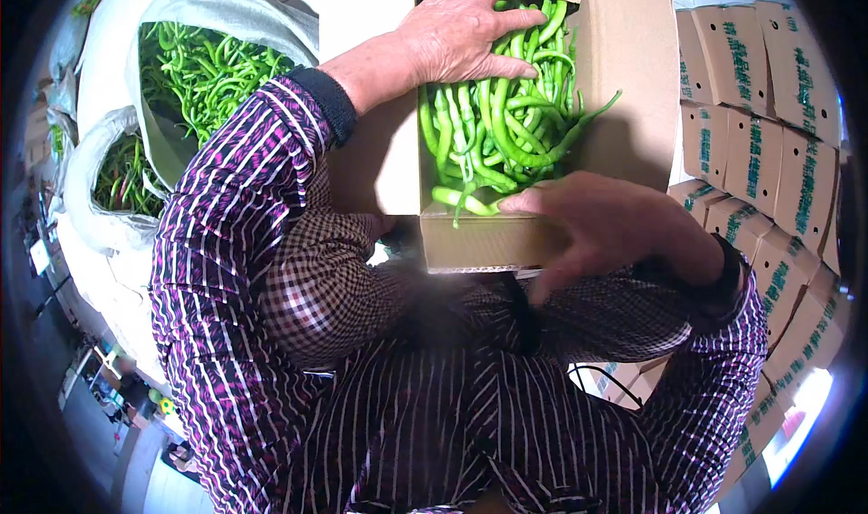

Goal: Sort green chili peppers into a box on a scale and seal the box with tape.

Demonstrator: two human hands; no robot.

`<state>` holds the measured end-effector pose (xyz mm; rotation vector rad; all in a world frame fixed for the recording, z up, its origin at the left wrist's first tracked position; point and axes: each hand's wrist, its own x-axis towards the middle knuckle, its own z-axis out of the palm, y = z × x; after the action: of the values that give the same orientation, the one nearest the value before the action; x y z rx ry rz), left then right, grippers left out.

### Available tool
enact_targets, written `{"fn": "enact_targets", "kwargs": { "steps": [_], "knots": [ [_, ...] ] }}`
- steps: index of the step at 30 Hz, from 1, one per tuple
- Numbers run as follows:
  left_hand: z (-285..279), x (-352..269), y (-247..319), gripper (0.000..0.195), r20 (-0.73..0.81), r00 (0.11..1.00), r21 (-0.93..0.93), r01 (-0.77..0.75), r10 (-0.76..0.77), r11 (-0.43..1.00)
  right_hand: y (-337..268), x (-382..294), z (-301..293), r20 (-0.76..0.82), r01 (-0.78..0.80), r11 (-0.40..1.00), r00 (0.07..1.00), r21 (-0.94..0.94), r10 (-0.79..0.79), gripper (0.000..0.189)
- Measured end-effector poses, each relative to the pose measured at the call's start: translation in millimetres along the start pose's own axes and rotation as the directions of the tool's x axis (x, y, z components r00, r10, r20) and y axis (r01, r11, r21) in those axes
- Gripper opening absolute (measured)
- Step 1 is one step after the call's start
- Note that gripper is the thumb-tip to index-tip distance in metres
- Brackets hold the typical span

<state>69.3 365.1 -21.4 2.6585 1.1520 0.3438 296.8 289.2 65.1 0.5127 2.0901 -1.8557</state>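
Note:
Long green chili peppers (502, 127) fill an open cardboard box (488, 243) before me, and one curls out towards its right flap. My left hand (468, 32) lies across the peppers at the far end, palm down, its fingers spread. Motion blurs my right hand (597, 222) at the box's near right corner. Its upper fingertips meet the end of a single pepper (468, 201) lying along the near wall. The thumb side hangs lower, outside that wall. Whether those fingers grip the pepper cannot be made out.
On the left, a large white woven sack (230, 5) gapes over many green peppers (210, 73). A smaller sack (81, 154) beside it holds darker peppers with some red. Stacked cardboard cartons (753, 148) with green print line the right side. My knees (325, 297) flank the box's near end.

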Motion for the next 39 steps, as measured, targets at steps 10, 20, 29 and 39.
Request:
{"fn": "enact_targets", "kwargs": {
  "steps": [10, 20, 29, 39],
  "knots": [
    [-1, 4, 3, 0.067, 0.002, 1.000, 0.025, -0.015, 0.015, 1.000, 1, 11, -8, -0.246, -0.117, 0.962, 0.968, -0.247, 0.054, 0.024],
    [5, 2, 0, 0.083, -0.022, 0.999, 0.084, -0.043, 0.045, 0.996, 45, 4, -13, -0.354, -0.007, 0.809, 0.901, -0.588, -0.249, 0.039],
    [-11, -2, 29, 0.132, 0.326, 0.944, 0.027, 0.044, -0.051, 0.999, 53, 24, 10, -0.739, -0.404, 0.770, 0.661, -0.494, -0.127, 0.056],
    [-11, 0, 30, 0.136, 0.429, 0.898, 0.044, 0.090, -0.100, 0.995, 33, -32, -43, -0.795, -0.337, 0.730, 0.381, -0.595, -0.472, 0.036]
  ]
}}
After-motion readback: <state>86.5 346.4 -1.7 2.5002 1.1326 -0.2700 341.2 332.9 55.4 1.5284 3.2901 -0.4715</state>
